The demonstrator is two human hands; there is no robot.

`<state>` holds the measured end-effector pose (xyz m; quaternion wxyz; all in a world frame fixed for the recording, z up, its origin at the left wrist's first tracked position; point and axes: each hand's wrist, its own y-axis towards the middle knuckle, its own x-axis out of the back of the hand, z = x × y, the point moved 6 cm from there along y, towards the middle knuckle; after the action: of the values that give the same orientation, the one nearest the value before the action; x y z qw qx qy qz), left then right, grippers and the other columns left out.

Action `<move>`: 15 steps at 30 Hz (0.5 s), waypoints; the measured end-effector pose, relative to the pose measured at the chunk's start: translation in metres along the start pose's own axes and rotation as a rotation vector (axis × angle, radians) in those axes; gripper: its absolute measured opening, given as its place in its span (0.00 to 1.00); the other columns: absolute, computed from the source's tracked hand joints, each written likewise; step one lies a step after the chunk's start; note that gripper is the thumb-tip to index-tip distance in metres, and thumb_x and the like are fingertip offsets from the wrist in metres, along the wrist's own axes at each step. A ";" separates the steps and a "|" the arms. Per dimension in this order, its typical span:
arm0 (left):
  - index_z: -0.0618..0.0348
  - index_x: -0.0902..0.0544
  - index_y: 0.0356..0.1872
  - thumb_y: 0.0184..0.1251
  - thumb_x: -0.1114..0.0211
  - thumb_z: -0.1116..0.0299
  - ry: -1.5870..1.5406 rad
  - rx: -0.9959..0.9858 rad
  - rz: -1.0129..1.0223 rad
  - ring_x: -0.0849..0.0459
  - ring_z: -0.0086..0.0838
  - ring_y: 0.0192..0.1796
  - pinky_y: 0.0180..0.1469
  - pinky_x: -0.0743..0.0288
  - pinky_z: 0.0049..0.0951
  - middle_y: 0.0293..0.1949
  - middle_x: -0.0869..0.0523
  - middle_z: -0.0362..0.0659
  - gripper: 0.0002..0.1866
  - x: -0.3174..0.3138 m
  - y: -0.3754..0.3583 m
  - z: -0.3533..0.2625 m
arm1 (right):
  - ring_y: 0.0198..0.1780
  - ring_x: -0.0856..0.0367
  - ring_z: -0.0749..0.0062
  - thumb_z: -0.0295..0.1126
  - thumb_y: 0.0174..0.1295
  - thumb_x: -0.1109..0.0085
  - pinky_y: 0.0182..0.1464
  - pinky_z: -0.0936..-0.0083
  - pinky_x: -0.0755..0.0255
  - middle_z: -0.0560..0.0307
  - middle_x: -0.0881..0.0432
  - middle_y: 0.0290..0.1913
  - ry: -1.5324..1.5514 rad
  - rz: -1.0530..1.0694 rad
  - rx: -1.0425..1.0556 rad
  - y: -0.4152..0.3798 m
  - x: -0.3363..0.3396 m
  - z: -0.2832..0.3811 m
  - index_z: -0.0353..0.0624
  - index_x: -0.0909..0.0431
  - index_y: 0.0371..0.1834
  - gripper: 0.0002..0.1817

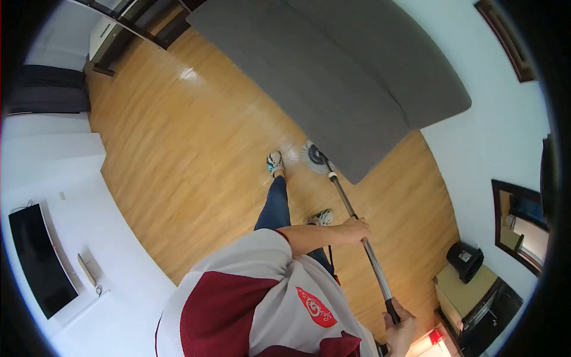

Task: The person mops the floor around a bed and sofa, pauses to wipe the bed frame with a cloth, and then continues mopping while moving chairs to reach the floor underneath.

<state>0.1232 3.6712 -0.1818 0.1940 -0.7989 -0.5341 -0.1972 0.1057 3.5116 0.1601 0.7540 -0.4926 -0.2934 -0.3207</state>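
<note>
A mop with a metal pole slants from the lower right up to the middle of the view. My left hand is wrapped round the middle of the pole. Nearer its black-gripped end, my right hand has its fingers closed round the pole. The round mop head with grey fringe lies on the wooden floor, against the front edge of the grey sofa, which may cover part of it.
My feet, in patterned shoes, are left of and below the mop head. A wall-mounted screen is at left. At lower right are a black bin and a cabinet; a framed mirror hangs above them.
</note>
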 end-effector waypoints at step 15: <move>0.50 0.27 0.67 0.65 0.35 0.60 -0.062 0.810 -0.799 0.29 0.50 0.69 0.67 0.29 0.46 0.70 0.30 0.50 0.28 0.329 -0.310 0.319 | 0.56 0.18 0.42 0.36 0.65 0.40 0.57 0.59 0.24 0.39 0.17 0.54 -0.292 0.200 0.567 0.387 -0.246 0.458 0.44 0.23 0.64 0.24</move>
<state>-0.0153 4.2025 -0.2490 0.3793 -0.4019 -0.8333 -0.0110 0.1939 4.1059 -0.0846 0.8387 -0.3303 -0.4261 -0.0770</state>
